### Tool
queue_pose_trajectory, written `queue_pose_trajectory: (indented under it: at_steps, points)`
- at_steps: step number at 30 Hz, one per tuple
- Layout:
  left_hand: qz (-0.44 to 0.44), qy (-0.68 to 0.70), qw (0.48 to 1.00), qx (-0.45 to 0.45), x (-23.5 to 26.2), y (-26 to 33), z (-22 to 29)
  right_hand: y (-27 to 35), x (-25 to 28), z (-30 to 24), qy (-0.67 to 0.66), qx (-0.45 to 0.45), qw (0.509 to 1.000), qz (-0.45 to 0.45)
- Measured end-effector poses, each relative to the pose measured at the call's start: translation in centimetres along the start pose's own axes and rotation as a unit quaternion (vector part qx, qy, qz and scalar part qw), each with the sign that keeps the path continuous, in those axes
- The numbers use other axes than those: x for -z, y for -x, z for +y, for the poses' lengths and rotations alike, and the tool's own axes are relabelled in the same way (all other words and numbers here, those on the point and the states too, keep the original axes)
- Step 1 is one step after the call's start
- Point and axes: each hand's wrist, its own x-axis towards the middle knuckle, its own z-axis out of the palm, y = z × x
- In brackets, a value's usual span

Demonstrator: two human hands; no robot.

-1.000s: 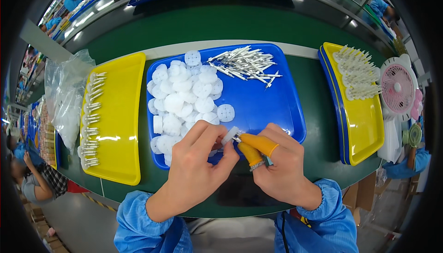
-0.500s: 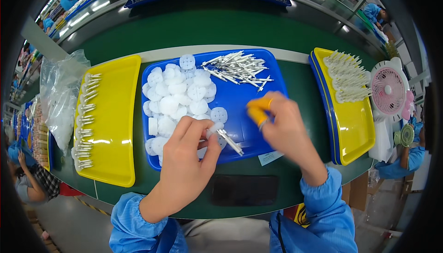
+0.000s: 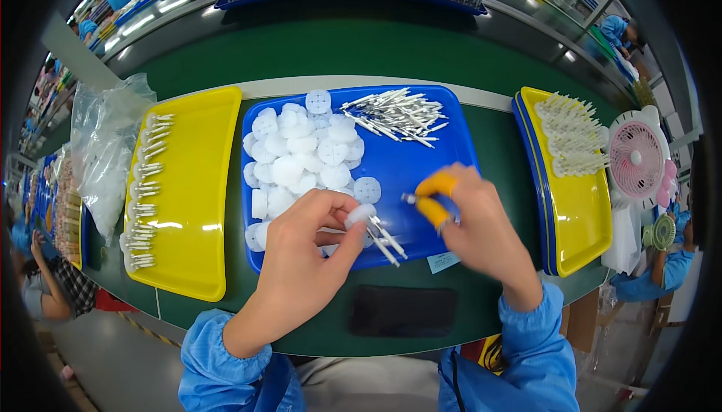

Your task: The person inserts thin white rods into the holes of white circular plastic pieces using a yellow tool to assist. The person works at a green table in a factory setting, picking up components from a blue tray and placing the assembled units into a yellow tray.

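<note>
My left hand [image 3: 308, 250] hovers over the front edge of the blue tray [image 3: 459, 149] and pinches a small white round cap with thin metal pins [image 3: 380, 233] sticking out of it. My right hand [image 3: 477, 228], with orange finger cots on thumb and forefinger, pinches one metal pin [image 3: 410, 199] just to the right of the left hand. A heap of white round discs [image 3: 301, 156] fills the tray's left half. A pile of loose metal pins [image 3: 398, 113] lies at its far right.
A yellow tray [image 3: 195, 194] on the left holds a row of finished pin pieces. Another yellow tray [image 3: 579, 209] on the right holds more of them. A clear plastic bag [image 3: 105, 156] lies far left, a pink fan [image 3: 635, 160] far right, a black pad [image 3: 402, 310] near the front edge.
My right hand reached out to the pin pile, then came back toward my left hand with a pin. My left hand kept its cap and stayed over the tray's front edge.
</note>
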Motion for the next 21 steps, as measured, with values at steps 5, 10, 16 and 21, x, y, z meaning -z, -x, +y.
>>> queue_pose_trajectory:
  at_steps: [5,10,16,21]
  points:
    - [-0.008,-0.030,0.999,-0.032,-0.6,0.1,0.4,1.3,-0.7,-4.5,-0.144,-0.019,0.989,-0.020]
    - [-0.009,-0.058,0.996,-0.072,-1.0,0.1,0.1,1.8,-0.9,-4.1,-0.098,0.025,0.995,-0.028]
    - [0.003,-0.067,0.996,-0.057,-1.2,0.1,-0.3,1.6,-1.3,-3.2,-0.064,0.013,0.998,-0.026]
    - [0.000,-0.063,0.997,-0.050,-1.2,0.1,-0.3,1.4,-1.1,-3.3,-0.037,0.016,0.999,-0.032]
